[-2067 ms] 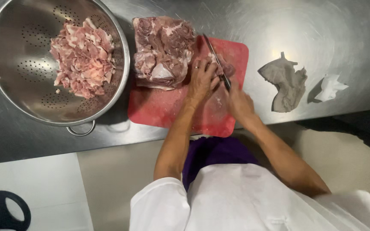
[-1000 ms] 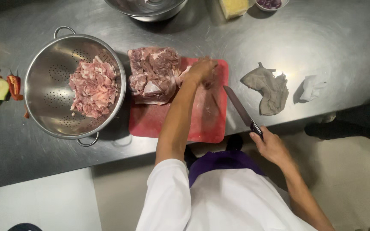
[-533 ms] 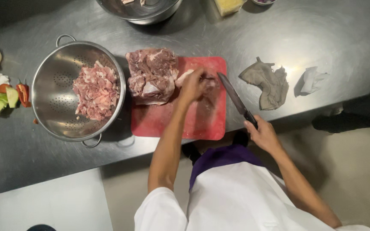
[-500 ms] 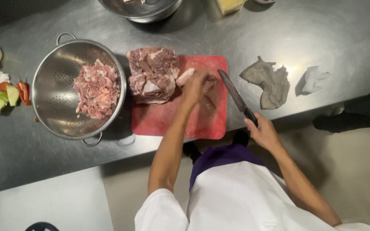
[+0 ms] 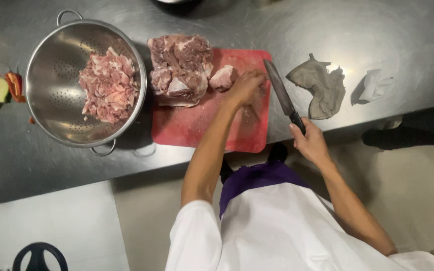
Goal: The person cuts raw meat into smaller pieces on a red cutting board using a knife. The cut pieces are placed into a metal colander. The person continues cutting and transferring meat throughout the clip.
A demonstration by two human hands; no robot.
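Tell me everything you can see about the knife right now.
The knife is a long kitchen knife with a dark, broad blade narrowing to a point and a black handle. The right hand grips the handle at the counter's near edge. The blade angles up and left, its tip over the right edge of the red cutting board, beside the left hand, which rests on meat. A crumpled grey cloth lies just to its right. Whether the blade touches the board cannot be told.

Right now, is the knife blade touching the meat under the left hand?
Apart. The head view shows the knife in the right hand, its blade clear of the left hand, with red cutting board visible between.
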